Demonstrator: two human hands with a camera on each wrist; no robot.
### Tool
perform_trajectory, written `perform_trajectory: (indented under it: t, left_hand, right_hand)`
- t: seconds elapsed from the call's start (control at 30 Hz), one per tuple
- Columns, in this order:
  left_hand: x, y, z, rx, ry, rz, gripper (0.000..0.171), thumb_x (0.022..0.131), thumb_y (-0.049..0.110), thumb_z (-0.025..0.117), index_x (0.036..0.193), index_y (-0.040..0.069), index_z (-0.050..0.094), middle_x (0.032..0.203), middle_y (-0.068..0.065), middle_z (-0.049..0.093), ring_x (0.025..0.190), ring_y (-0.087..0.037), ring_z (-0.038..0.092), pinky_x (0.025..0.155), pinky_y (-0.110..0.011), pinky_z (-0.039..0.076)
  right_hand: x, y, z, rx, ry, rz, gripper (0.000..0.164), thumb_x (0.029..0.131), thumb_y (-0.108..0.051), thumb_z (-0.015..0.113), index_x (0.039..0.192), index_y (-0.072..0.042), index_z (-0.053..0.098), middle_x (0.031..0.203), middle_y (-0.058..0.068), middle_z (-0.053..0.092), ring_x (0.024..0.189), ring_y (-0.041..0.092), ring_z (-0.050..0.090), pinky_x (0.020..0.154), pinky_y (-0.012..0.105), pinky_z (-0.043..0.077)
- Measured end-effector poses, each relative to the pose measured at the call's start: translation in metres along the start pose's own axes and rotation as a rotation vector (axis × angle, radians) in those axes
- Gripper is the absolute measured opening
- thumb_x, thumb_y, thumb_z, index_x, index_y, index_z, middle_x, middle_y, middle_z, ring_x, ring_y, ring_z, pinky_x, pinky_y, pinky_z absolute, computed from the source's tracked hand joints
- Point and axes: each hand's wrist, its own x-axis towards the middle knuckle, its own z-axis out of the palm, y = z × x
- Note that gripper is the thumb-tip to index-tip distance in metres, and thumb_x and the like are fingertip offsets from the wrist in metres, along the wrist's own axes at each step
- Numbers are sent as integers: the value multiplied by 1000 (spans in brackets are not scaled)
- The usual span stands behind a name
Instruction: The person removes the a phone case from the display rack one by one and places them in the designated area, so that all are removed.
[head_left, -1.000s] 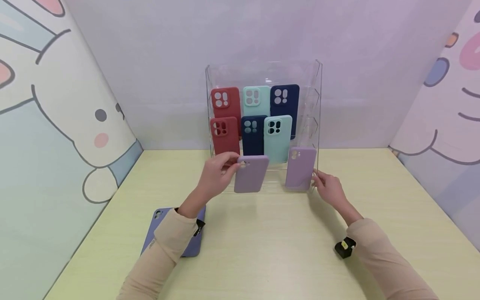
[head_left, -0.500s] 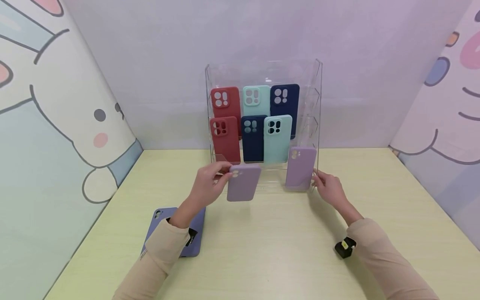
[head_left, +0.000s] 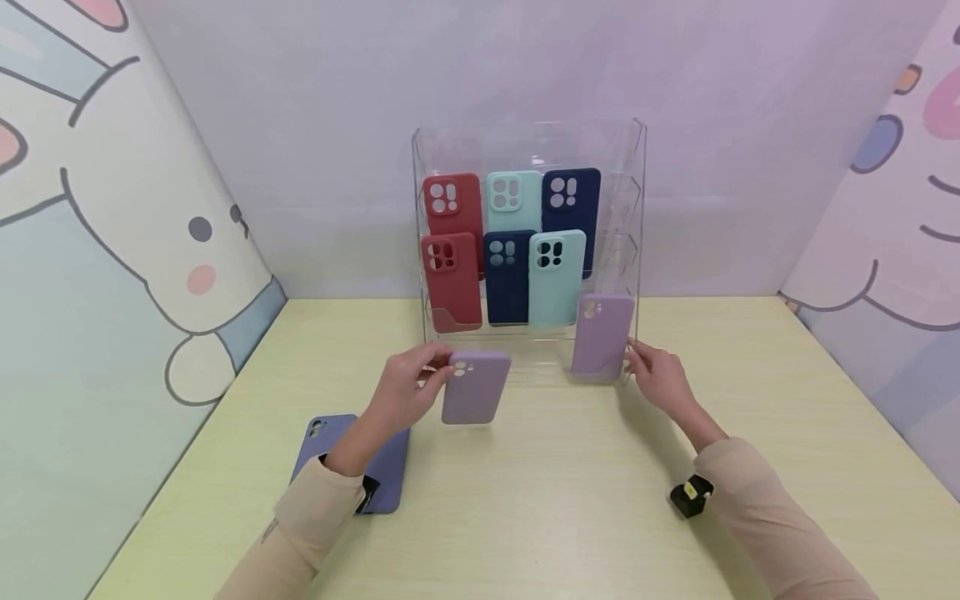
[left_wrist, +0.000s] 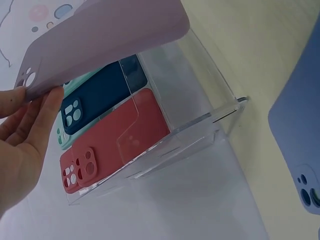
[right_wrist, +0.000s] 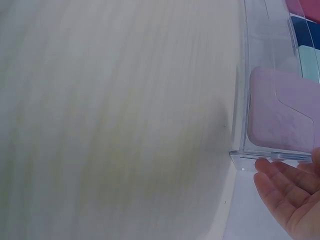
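One lavender, rounded-rectangular plastic phone case (head_left: 477, 393) hangs above the pale wood-grain worktop (head_left: 562, 500), in front of the clear plastic tiered rack (head_left: 540, 338). My left hand (head_left: 407, 385) pinches only its camera-cutout corner. My right hand (head_left: 660, 377) meets the rack's side wall; I cannot tell whether it grips or merely touches. Risks: a one-corner hold could let the case pivot and drop; swinging inward, it could strike the rack's lip; uneven side pressure could shift the rack.

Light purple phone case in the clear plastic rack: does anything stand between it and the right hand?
Yes: at the right end of the rack, its transparent side wall stands between this case and the right hand.
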Motion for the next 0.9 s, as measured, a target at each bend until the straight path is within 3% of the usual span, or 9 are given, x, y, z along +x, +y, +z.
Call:
perform_trajectory:
  t: [0.6,0.9]
  left_hand:
    - [-26,-11,-17,-15,-37,-90,15,81,1,65,96,-3,64,79,-10,65,69,-15,62,57,-19,53]
    - [-32,-14,-26,-75,-84,-212,15,81,-2,63,96,-4,63,79,-6,64,67,-17,62,57,-19,53]
  right_hand:
    - [0,-3,-1,0,-9,16,34,92,-3,47,121,14,48,80,24,65,67,33,62,40,24,35]
    - [0,-3,-1,8,-7,13,33,92,-2,46,121,15,48,80,25,65,67,34,62,40,24,35]
